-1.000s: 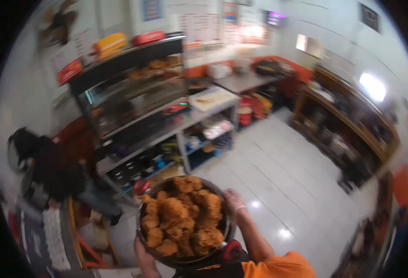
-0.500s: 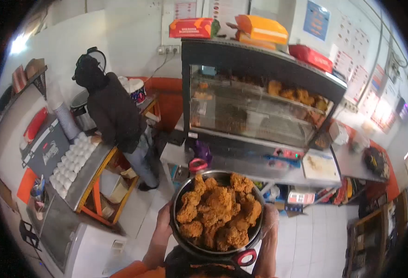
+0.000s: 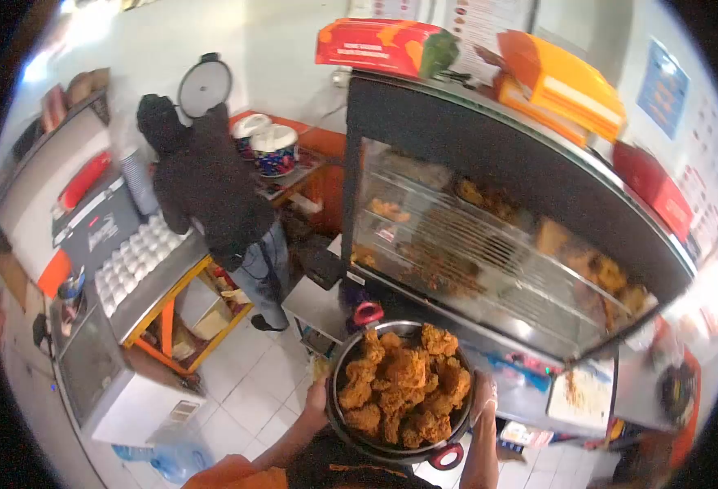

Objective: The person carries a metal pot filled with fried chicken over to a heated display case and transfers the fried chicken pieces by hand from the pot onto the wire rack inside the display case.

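A round dark pot (image 3: pixel 344 430) with red loop handles is held up in front of my body. Pieces of fried chicken (image 3: pixel 404 379) are heaped in it to the rim. My left hand (image 3: pixel 318 399) grips the pot's left side, its fingers mostly hidden behind the wall. On the opposite side my right hand (image 3: pixel 484 399) presses against the pot, with what looks like a clear plastic glove on it. Just beyond the pot stands a glass-fronted display warmer (image 3: pixel 489 244) with more chicken on its shelves.
At the left, a co-worker (image 3: pixel 212 179) in dark clothes holds up a round lid (image 3: pixel 206 85) beside a counter with rows of eggs (image 3: pixel 135 261). Patterned buckets (image 3: pixel 275 151) stand behind. A cutting board (image 3: pixel 583 397) lies at right; a water bottle (image 3: pixel 180 464) is on the floor.
My view has shifted closer to the display warmer, with the pot still in both hands. The co-worker's round lid now shows in full, raised against the wall.
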Demonstrator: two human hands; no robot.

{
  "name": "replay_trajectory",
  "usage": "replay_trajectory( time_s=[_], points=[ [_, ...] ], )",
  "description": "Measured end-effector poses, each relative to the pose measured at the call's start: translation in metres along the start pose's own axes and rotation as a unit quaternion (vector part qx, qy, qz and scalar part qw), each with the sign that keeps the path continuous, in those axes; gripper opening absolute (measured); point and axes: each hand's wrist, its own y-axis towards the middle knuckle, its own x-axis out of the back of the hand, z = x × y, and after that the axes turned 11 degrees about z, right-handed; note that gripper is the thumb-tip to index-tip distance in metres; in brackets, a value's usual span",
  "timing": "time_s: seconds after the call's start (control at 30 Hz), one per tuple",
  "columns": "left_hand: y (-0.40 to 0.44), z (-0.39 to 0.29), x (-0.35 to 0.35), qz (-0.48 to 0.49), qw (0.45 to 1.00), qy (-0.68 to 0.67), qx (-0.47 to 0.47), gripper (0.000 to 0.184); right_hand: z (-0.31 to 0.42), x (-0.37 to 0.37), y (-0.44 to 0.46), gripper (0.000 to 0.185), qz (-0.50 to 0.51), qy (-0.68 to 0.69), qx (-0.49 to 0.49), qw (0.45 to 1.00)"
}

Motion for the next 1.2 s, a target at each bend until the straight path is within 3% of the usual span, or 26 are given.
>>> replay_trajectory(
  time_s=[0.03,0.07,0.17,0.2,0.23,0.3,0.33,0.37,0.43,0.47,0.5,0.53,0.57,0.67,0.73,0.8,0.83,0.9,1.0,1.1,1.17,1.2],
  points=[
    [0.004,0.017,0.013,-0.006,1.0,-0.007,0.017,0.039,0.002,0.001,0.009,0.032,-0.015,0.06,0.02,0.998],
    [0.007,0.032,0.025,-0.012,0.999,-0.014,0.033,0.036,-0.031,-0.014,0.034,0.034,0.013,0.034,0.051,0.998],
    [-0.058,-0.014,-0.04,-0.076,0.994,0.054,0.051,0.032,-0.039,-0.012,0.061,0.031,0.046,0.043,0.08,0.995],
    [-0.062,-0.003,-0.03,-0.044,0.99,0.133,0.002,0.033,-0.037,-0.006,0.063,0.031,0.033,-0.103,0.182,0.977],
    [-0.065,0.008,-0.021,-0.019,0.976,0.208,-0.052,0.033,-0.053,-0.007,0.069,0.03,0.016,-0.122,0.241,0.963],
    [-0.067,0.02,-0.005,0.015,0.96,0.27,-0.066,0.033,-0.1,-0.019,0.097,0.03,-0.021,-0.157,0.365,0.918],
    [-0.063,0.032,0.009,0.03,0.938,0.333,-0.095,0.032,-0.066,0.014,0.092,0.028,0.071,-0.173,0.294,0.937],
    [-0.045,0.069,0.053,0.047,0.873,0.459,-0.156,0.032,0.007,0.055,0.079,0.026,0.146,-0.201,0.221,0.943],
    [-0.043,0.071,0.061,0.051,0.892,0.435,-0.115,0.032,0.084,0.092,0.063,0.024,0.191,-0.26,0.199,0.925],
    [-0.057,0.039,0.023,0.045,0.96,0.276,-0.014,0.033,0.086,0.094,0.065,0.026,0.17,-0.358,0.286,0.873],
    [-0.066,0.02,0.002,0.032,0.99,0.106,0.089,0.035,0.132,0.106,0.05,0.027,0.156,-0.329,0.266,0.892],
    [-0.064,0.02,0.004,0.045,0.99,0.089,0.098,0.036,0.182,0.117,0.037,0.029,0.141,-0.301,0.246,0.91],
    [-0.064,0.02,0.006,0.058,0.99,0.071,0.108,0.037,0.226,0.127,0.029,0.032,0.097,-0.301,0.298,0.901],
    [-0.055,0.028,0.018,0.092,0.987,0.053,0.124,0.038,0.328,0.129,0.041,0.042,0.032,-0.388,0.407,0.826],
    [-0.042,0.048,0.047,0.136,0.981,0.1,0.092,0.04,0.386,0.121,0.053,0.043,-0.01,-0.444,0.36,0.821],
    [-0.025,0.085,0.088,0.193,0.962,0.193,0.015,0.043,0.403,0.097,0.098,0.044,-0.175,-0.498,0.453,0.718],
    [-0.028,0.079,0.087,0.192,0.96,0.193,0.056,0.046,0.408,0.083,0.117,0.044,-0.256,-0.513,0.495,0.653],
    [-0.04,0.04,0.057,0.189,0.955,0.188,0.134,0.051,0.419,0.07,0.137,0.042,-0.263,-0.538,0.484,0.638],
    [-0.063,-0.002,0.025,0.178,0.959,0.173,0.138,0.06,0.453,0.068,0.123,0.041,-0.226,-0.58,0.433,0.652],
    [-0.051,0.018,0.033,0.194,0.955,0.203,0.098,0.061,0.477,0.079,0.094,0.036,-0.153,-0.607,0.392,0.674],
    [-0.034,0.034,0.05,0.225,0.937,0.259,0.067,0.06,0.468,0.07,0.118,0.038,-0.226,-0.607,0.425,0.633],
    [-0.025,0.039,0.056,0.242,0.923,0.293,0.056,0.06,0.474,0.068,0.117,0.039,-0.206,-0.625,0.405,0.635]
  ],
)
